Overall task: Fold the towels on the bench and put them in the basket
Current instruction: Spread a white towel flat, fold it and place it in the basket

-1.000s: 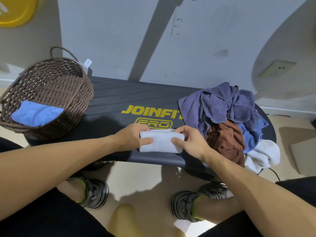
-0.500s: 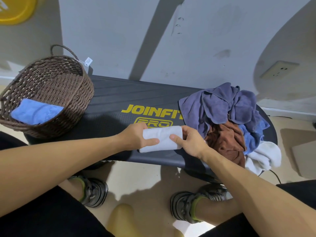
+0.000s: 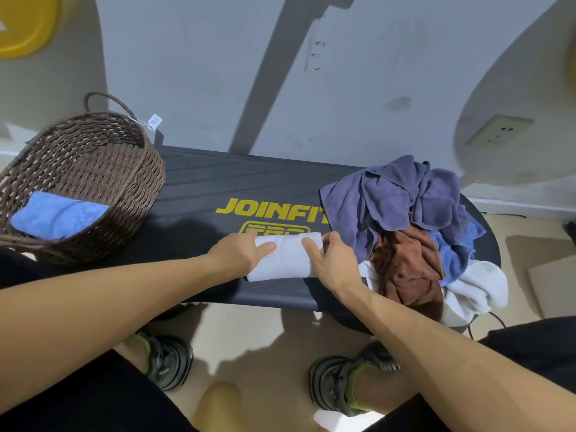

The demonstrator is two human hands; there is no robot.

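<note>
A grey wall (image 3: 358,73) stands behind everything, crossed by a darker slanting band. A beige socket plate (image 3: 500,131) sits on the wall toward its right side. In the wall's upper left corner is a yellow shape (image 3: 25,23), cut off by the frame. Below the wall lies a pale tiled floor (image 3: 249,332), with a dark cable (image 3: 495,319) at the right.

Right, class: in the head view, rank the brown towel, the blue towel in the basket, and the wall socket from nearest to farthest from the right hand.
1. Brown towel, just right of the right hand.
2. Wall socket, up on the right wall.
3. Blue towel, far left, in the basket.
</note>
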